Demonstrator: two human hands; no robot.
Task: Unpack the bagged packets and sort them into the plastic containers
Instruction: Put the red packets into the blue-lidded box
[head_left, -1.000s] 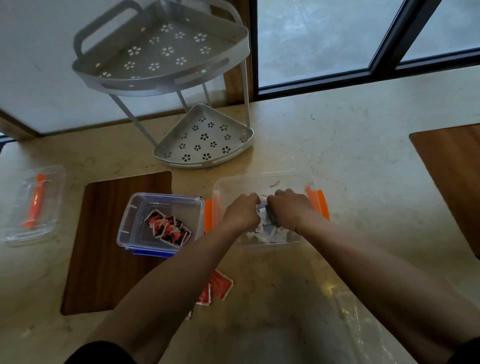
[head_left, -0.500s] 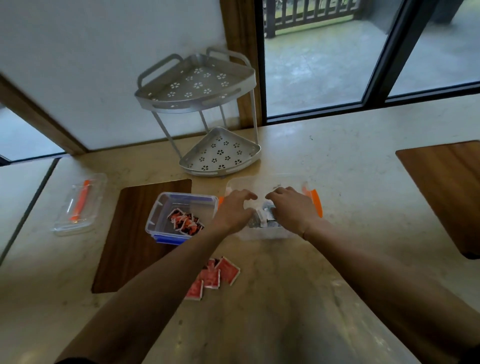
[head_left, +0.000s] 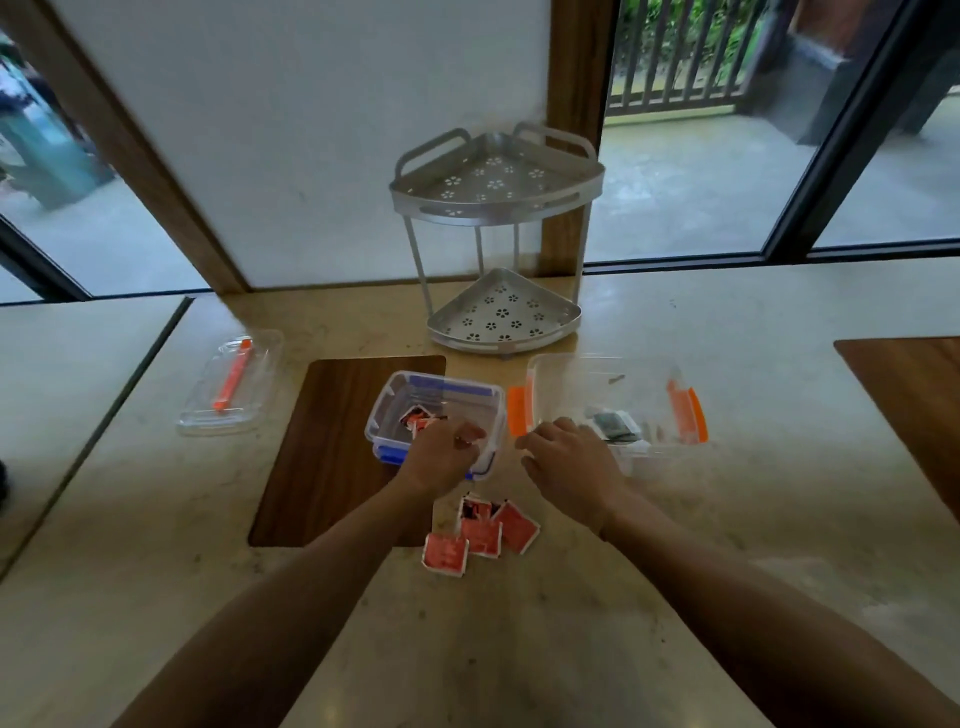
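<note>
A clear container with blue clips (head_left: 389, 410) holds red packets (head_left: 415, 418). To its right stands a bigger clear container with orange clips (head_left: 571, 364), with grey and white packets (head_left: 615, 426) inside. Several red packets (head_left: 480, 535) lie loose on the stone counter in front of both. My left hand (head_left: 447, 452) hovers with curled fingers over the near rim of the blue-clipped container; its fingers are hidden, so I cannot tell if it holds anything. My right hand (head_left: 566, 457) is at the near left corner of the orange-clipped container, fingers loosely curled, with nothing visible in it.
A clear lid with an orange clip (head_left: 228, 384) lies at the left. A two-tier metal corner shelf (head_left: 501, 312) stands behind the containers against the wall. Dark wooden inlays (head_left: 332, 447) sit under the blue-clipped container and at the right edge (head_left: 914, 405).
Both hands have left the packets inside the orange-clipped container and drawn back toward me. My left hand has moved left to the blue-clipped container. The view has tilted up.
</note>
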